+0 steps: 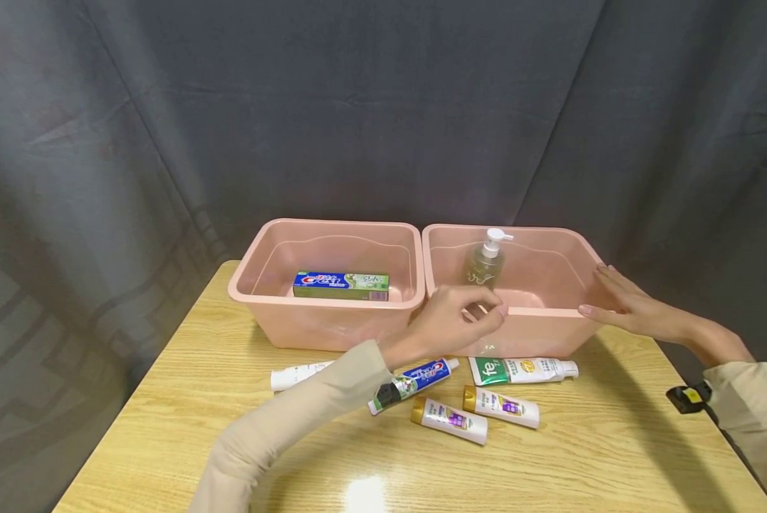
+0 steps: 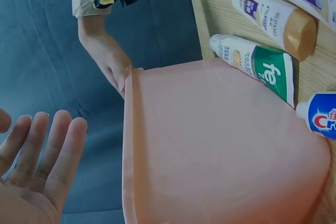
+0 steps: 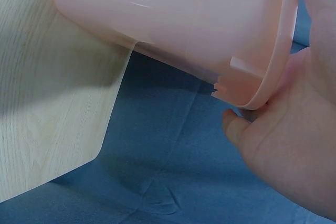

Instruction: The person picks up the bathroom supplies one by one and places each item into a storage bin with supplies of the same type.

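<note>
Left hand empty, fingers loosely bent, at the right bin's near rim; right hand touches its right rim, fingers extended.
Pump bottle stands inside that bin, toward the left (white pump uppermost); green-and-white tube lies on the table, near side.

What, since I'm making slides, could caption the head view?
Right hand touches a pink bin holding a pump bottle; left hand hovers nearby, tubes lying in front.
</note>
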A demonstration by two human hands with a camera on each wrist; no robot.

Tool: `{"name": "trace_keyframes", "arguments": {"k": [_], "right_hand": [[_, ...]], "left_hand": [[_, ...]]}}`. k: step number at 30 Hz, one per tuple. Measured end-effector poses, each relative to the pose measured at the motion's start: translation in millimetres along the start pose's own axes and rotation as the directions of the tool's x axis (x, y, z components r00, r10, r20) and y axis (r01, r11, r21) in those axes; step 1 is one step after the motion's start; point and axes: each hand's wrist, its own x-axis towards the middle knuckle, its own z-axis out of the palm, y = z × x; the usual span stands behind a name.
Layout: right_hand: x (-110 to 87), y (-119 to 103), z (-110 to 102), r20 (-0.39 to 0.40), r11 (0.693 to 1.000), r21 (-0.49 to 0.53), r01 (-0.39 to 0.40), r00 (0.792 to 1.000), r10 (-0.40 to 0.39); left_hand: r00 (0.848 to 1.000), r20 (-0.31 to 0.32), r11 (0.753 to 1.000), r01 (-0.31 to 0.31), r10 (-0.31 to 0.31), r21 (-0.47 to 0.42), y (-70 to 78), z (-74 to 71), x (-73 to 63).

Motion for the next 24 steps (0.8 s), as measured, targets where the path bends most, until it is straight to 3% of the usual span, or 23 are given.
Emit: {"name": "trace_keyframes", "arguments": {"k": [5,15,24], "right_hand": [[-0.7,0,0,0.002,1.0,0.004,0.003,1.0,-0.003],[-0.6,0,-2,-0.006,1.0,0.014,0.016,1.0,-0.016],[-0.4,1,-1,-0.004,1.0,0.02,0.011,1.0,-0.011]], "left_hand": [[0.999,0.01,0.998,-0.042,0.042,0.056,-0.6,-0.2,-3.2],[0.995,0.041,0.994,-0.092,0.089,0.063,-5.6,0.5,-12.8],[0.994,0.064,0.99,-0.099,0.093,0.097,-9.6,1.7,-17.3]]}}
